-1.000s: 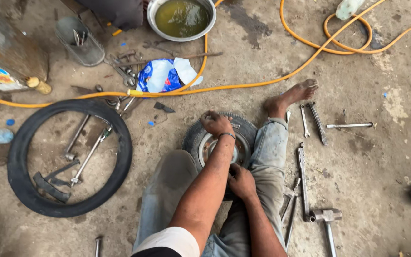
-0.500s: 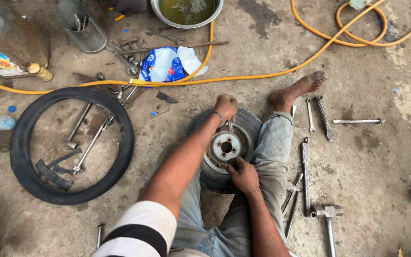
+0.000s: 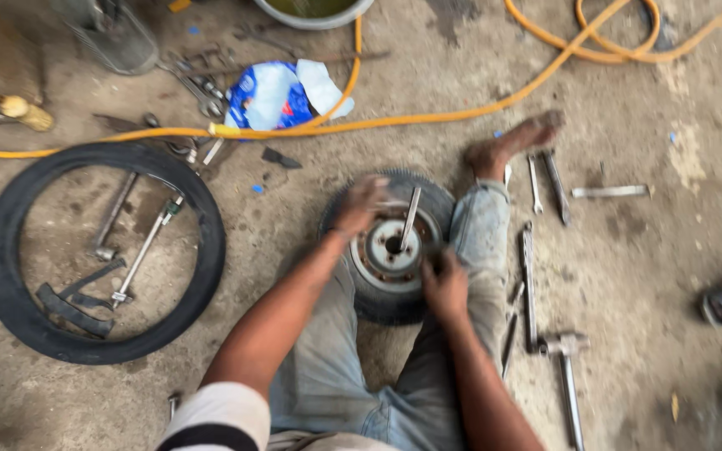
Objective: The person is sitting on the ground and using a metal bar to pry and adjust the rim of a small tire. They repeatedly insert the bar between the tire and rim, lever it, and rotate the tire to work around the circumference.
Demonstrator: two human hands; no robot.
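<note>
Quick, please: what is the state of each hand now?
Left hand: on the tyre, grip blurred, cannot be told.
Right hand: at the rim, cannot be told.

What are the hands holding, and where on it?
Both hold the small wheel: left hand on the tyre's far edge, right hand at its near rim.

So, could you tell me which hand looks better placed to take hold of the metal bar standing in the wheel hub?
Probably the left hand: it rests on the small tyre's top edge beside the metal bar, whereas the right hand sits lower on the wheel's near rim.
</note>
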